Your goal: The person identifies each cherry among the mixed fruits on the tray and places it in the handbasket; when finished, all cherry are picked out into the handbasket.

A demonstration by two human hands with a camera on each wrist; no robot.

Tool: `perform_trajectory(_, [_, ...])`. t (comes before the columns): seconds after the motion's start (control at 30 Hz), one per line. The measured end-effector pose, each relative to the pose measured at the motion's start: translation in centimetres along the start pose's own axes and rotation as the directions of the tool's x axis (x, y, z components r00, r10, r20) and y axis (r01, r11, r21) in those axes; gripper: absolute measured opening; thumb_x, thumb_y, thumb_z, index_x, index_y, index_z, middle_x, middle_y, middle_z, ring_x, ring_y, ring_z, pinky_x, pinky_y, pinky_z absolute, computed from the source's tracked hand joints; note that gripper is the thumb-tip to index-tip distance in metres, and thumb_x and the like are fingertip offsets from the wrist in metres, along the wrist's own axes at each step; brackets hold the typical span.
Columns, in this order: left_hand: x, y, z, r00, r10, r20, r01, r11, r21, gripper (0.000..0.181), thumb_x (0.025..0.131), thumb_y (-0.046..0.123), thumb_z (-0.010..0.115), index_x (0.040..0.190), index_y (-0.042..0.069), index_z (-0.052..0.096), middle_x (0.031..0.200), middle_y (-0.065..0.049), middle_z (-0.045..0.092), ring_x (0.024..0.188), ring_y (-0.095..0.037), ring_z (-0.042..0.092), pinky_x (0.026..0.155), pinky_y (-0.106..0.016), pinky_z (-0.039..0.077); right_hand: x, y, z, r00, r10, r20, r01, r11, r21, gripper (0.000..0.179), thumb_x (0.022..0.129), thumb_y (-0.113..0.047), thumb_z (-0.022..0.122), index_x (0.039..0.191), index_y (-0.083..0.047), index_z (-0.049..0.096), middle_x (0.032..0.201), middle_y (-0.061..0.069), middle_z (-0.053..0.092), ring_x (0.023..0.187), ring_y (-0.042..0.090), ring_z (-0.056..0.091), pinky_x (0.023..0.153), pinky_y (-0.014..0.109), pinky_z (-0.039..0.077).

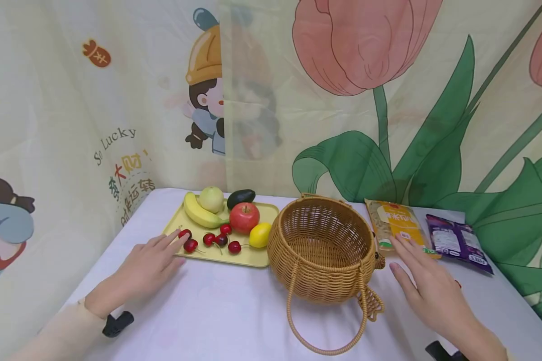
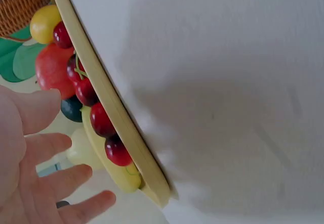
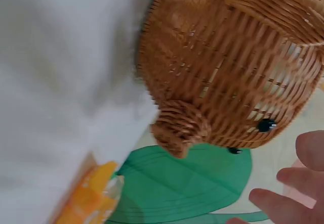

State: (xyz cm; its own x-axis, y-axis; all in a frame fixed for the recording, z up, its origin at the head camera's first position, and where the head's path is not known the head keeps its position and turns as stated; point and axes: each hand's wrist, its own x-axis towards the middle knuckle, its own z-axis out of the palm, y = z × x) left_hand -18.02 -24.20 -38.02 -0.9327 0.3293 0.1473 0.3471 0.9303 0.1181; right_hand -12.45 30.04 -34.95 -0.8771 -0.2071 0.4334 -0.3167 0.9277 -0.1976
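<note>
White table (image 1: 226, 311): fills the lower middle of the head frame; a printed cloth (image 1: 271, 50) with pink tulips hangs behind.
Yellow tray (image 1: 248, 258): left of centre, bearing a banana (image 1: 198, 213), apple (image 1: 244, 217), lemon (image 1: 260, 234) and cherries (image 1: 209, 239).
Wicker basket (image 1: 320, 286): right of centre, its handle (image 1: 327, 352) folded toward the bottom edge.
Packets: a yellow packet (image 1: 408, 223) lies at the right, a purple packet (image 1: 458, 243) beside it; only the head view shows the purple one.
Left wrist view: adds a broad shadow (image 2: 202, 97) on the table.
Right wrist view: brings the basket's woven knob (image 3: 179, 128) close.
Left hand (image 1: 146, 265): lower left, fingers extended, ungripping, near the cherries; contact unclear.
Right hand (image 1: 435, 296): lower right, fingers extended, thumb apart, ungripping, by the yellow packet's lower edge; contact unclear.
</note>
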Motion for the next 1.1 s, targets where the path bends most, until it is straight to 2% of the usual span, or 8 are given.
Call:
perform_trajectory(0.17, [1.3,-1.0,-0.1,0.998,0.051,-0.039,-0.051,0.999,0.017,0.049,0.099,0.027,0.067,0.145,0.013,0.059,0.143,-0.019,0.062,0.108,-0.038,0.065,0.075,-0.051,0.052,0.7,-0.8,-0.4,0.991,-0.079,-0.109,0.083,0.996,0.032,0.055,0.100,-0.020,0.067,0.152,-0.025,0.052,0.155,0.012,0.053,0.136,0.049,0.052,0.101,0.070,0.043])
perform_trajectory(0.3, [2.0,-1.6,0.0,0.997,0.061,-0.039,-0.060,0.998,0.008,0.046,0.096,0.022,0.071,0.140,0.013,0.064,0.135,-0.017,0.068,0.091,-0.028,0.063,0.063,-0.036,0.046,1.3,-1.4,-0.3,0.979,-0.133,-0.158,0.143,0.988,0.058,0.052,0.096,-0.016,0.071,0.146,-0.025,0.059,0.152,0.007,0.056,0.133,0.049,0.055,0.105,0.065,0.043])
perform_trajectory(0.43, [2.4,-2.0,0.1,0.997,0.064,-0.034,-0.064,0.998,-0.001,0.043,0.094,0.018,0.073,0.136,0.013,0.067,0.134,-0.014,0.070,0.089,-0.025,0.063,0.062,-0.032,0.044,1.7,-1.9,0.1,0.979,-0.148,-0.140,0.158,0.986,0.060,0.048,0.096,-0.018,0.071,0.143,-0.021,0.062,0.149,0.008,0.059,0.131,0.050,0.056,0.096,0.070,0.047])
perform_trajectory(0.57, [2.8,-2.1,0.3,0.997,0.071,-0.033,-0.071,0.997,-0.011,0.043,0.092,0.015,0.075,0.134,0.014,0.069,0.131,-0.011,0.072,0.084,-0.021,0.059,0.062,-0.029,0.042,1.9,-2.3,0.3,0.985,-0.137,-0.104,0.144,0.988,0.062,0.044,0.097,-0.022,0.071,0.140,-0.019,0.065,0.149,0.009,0.059,0.133,0.049,0.056,0.095,0.071,0.047])
perform_trajectory(0.73, [3.1,-2.0,0.3,0.991,0.107,-0.078,-0.107,0.994,0.005,0.039,0.087,0.009,0.078,0.126,0.011,0.074,0.123,-0.011,0.076,0.076,-0.016,0.052,0.059,-0.025,0.037,2.1,-2.5,0.6,0.988,-0.131,-0.082,0.136,0.989,0.055,0.039,0.097,-0.024,0.071,0.136,-0.017,0.069,0.146,0.009,0.061,0.134,0.047,0.056,0.097,0.069,0.048])
perform_trajectory(0.87, [3.5,-1.8,0.3,0.983,0.149,-0.105,-0.148,0.989,0.016,0.034,0.085,0.008,0.081,0.118,0.010,0.078,0.115,-0.008,0.078,0.076,-0.016,0.055,0.059,-0.026,0.040,2.2,-2.6,0.8,0.988,-0.136,-0.079,0.141,0.988,0.056,0.037,0.097,-0.022,0.072,0.133,-0.016,0.070,0.145,0.009,0.062,0.133,0.047,0.056,0.097,0.068,0.048])
perform_trajectory(0.97, [3.8,-1.7,0.4,0.982,0.163,-0.092,-0.163,0.987,0.009,0.031,0.084,0.009,0.081,0.115,0.011,0.079,0.110,-0.005,0.079,0.078,-0.016,0.057,0.062,-0.028,0.043,2.2,-2.6,0.8,0.988,-0.133,-0.078,0.138,0.989,0.060,0.037,0.097,-0.023,0.071,0.134,-0.016,0.070,0.145,0.010,0.062,0.133,0.048,0.056,0.096,0.069,0.048])
perform_trajectory(1.1, [4.1,-1.6,0.7,0.988,0.148,-0.053,-0.149,0.989,-0.005,0.030,0.084,0.010,0.082,0.113,0.013,0.080,0.105,-0.002,0.080,0.074,-0.013,0.051,0.062,-0.026,0.039,2.2,-2.7,0.8,0.988,-0.133,-0.077,0.138,0.988,0.064,0.035,0.098,-0.023,0.070,0.132,-0.015,0.071,0.144,0.011,0.062,0.132,0.049,0.056,0.096,0.069,0.048])
